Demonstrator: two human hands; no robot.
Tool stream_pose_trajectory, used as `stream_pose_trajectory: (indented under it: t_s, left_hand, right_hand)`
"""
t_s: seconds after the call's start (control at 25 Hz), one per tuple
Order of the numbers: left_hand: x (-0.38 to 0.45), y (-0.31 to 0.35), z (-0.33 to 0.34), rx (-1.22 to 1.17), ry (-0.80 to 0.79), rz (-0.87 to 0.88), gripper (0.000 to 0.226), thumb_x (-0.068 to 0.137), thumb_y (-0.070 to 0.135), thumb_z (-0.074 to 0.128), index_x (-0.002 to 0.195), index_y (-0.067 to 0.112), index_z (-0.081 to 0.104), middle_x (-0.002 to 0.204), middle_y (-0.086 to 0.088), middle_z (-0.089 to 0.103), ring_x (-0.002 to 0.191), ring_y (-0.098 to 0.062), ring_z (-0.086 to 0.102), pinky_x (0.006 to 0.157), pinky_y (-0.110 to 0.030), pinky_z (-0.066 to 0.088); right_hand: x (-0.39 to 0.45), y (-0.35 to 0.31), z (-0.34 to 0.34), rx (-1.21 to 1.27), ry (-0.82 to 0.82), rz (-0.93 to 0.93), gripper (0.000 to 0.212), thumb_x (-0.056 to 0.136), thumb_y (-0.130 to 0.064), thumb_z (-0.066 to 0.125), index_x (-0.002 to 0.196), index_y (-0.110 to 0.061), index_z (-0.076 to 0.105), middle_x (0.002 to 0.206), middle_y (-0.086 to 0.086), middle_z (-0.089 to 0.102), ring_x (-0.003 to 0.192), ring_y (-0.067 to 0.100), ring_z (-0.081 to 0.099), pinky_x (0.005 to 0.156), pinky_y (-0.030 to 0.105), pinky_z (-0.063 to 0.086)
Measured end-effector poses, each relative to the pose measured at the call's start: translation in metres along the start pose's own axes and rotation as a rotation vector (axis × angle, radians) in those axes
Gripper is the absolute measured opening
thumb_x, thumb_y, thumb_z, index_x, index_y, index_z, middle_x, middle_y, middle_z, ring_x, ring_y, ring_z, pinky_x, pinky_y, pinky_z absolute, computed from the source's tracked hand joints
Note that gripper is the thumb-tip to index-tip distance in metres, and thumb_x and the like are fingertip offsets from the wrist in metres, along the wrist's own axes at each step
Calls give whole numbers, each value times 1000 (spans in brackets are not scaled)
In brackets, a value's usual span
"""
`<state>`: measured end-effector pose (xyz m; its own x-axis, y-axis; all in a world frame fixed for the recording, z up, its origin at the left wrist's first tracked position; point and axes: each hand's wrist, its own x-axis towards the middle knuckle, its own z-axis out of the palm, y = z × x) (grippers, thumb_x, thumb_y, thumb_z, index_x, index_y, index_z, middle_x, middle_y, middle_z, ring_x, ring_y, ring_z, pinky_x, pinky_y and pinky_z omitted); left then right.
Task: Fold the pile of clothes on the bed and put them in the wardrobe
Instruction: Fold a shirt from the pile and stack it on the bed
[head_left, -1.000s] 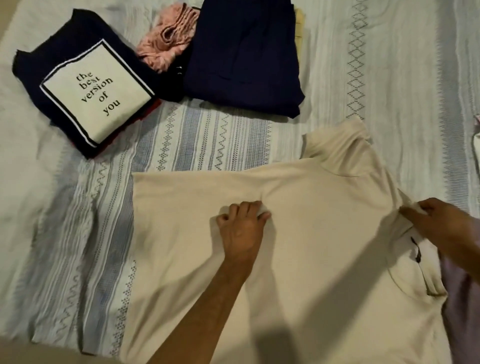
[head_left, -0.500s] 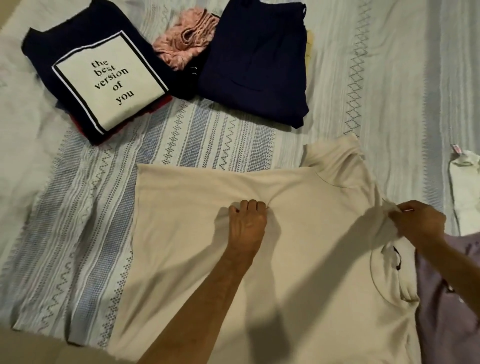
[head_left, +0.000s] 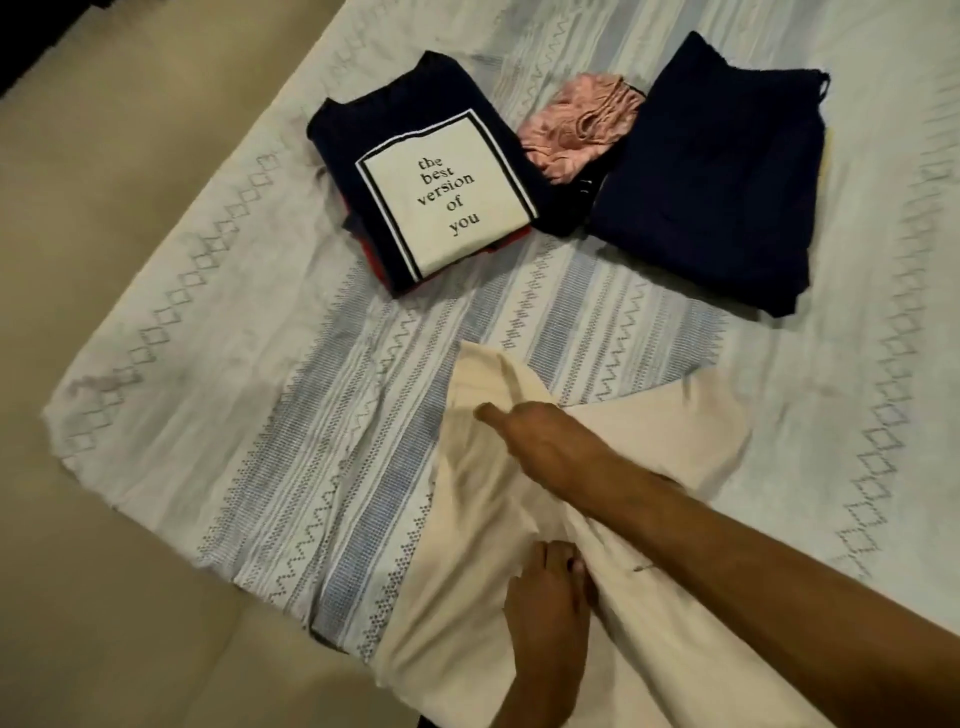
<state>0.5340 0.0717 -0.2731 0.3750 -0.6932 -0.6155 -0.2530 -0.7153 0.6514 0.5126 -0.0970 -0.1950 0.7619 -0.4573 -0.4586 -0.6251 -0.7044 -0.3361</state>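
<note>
A cream T-shirt (head_left: 467, 545) lies on the patterned bedsheet (head_left: 260, 415) at the near edge, partly folded over itself. My right hand (head_left: 540, 441) reaches across from the right and grips a fold of the shirt, carried over to the left side. My left hand (head_left: 545, 603) comes up from the bottom and holds the shirt down along the fold line, fingers closed on the cloth. My right forearm hides the shirt's right part.
At the back lie a folded navy shirt with a white text print (head_left: 441, 202) on a red garment, a crumpled pink garment (head_left: 582, 124) and a folded navy garment (head_left: 717, 176). The beige surface (head_left: 104, 260) borders the sheet on the left.
My right hand has swept from the collar on the right across to the left, pulling the shirt over itself. My left hand has moved nearer to me. The view has shifted left.
</note>
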Motion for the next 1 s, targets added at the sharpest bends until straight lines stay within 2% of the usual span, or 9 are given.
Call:
stream_pose_trajectory:
  t_s: [0.08, 0.2, 0.28, 0.44, 0.52, 0.64, 0.76, 0.88, 1.0]
  left_hand:
    - [-2, -28, -2, 116, 6, 35, 14, 80, 42, 51, 91, 37, 59, 76, 15, 63, 50, -7, 60, 42, -24, 42]
    - [-3, -57, -8, 290, -85, 43, 40, 52, 50, 76, 89, 34, 75, 71, 15, 66, 51, -5, 63, 43, -19, 48]
    - [6, -67, -4, 354, -115, 86, 57, 32, 51, 87, 85, 32, 78, 69, 12, 66, 50, -7, 64, 41, -19, 48]
    - [13, -59, -14, 375, -100, 168, 60, 17, 55, 89, 70, 30, 78, 60, 9, 61, 38, -8, 57, 32, -18, 37]
    - [19, -67, -21, 313, -44, 221, 60, 22, 55, 91, 74, 34, 71, 60, 12, 59, 38, -5, 56, 32, -20, 35]
    - [24, -69, -73, 254, -37, 307, 51, 57, 48, 86, 91, 38, 49, 84, 18, 60, 56, 0, 61, 45, -13, 34]
    - [-20, -42, -146, 386, 65, 455, 11, 105, 50, 46, 112, 41, 45, 113, 17, 54, 78, -12, 64, 67, -30, 54]
    - [-47, -2, -246, 458, 111, 777, 17, 101, 29, 59, 115, 39, 57, 114, 19, 54, 77, -5, 53, 67, -23, 41]
    - [-88, 71, -331, 669, 38, 1208, 30, 100, 7, 58, 120, 30, 61, 125, 14, 57, 89, -9, 56, 72, -27, 40]
  right_hand:
    - [50, -30, 14, -119, 40, -41, 59, 98, 6, 48, 153, -14, 41, 105, 16, 65, 98, 36, 67, 73, 42, 46]
    - [95, -50, 21, -330, -163, -80, 48, 94, -2, 66, 139, -6, 50, 122, 15, 63, 112, 37, 65, 87, 46, 53]
    - [104, -42, 19, -475, -275, -197, 44, 87, -11, 81, 124, -5, 59, 118, 13, 66, 108, 34, 67, 88, 45, 57]
    - [110, -35, 19, -553, -348, -294, 12, 94, -16, 73, 102, -7, 69, 106, 11, 69, 100, 28, 68, 93, 50, 56]
    - [111, -36, 6, -359, -329, -186, 11, 92, -13, 70, 102, -9, 73, 105, 10, 70, 99, 23, 65, 101, 47, 52]
    - [91, -7, -41, -80, -250, -66, 12, 90, -21, 73, 99, -16, 81, 92, -1, 77, 82, 12, 64, 87, 34, 53]
    - [26, 34, -107, 221, -253, 129, 9, 88, -29, 82, 96, -34, 84, 83, -11, 79, 77, 5, 71, 76, 22, 55]
    - [-71, 67, -168, 618, -65, 401, 15, 77, -27, 86, 91, -29, 86, 87, -4, 80, 79, 3, 69, 73, 14, 49]
    - [-157, 87, -208, 815, 59, 619, 27, 71, -29, 85, 95, -16, 85, 91, 1, 78, 85, 7, 69, 82, 27, 53]
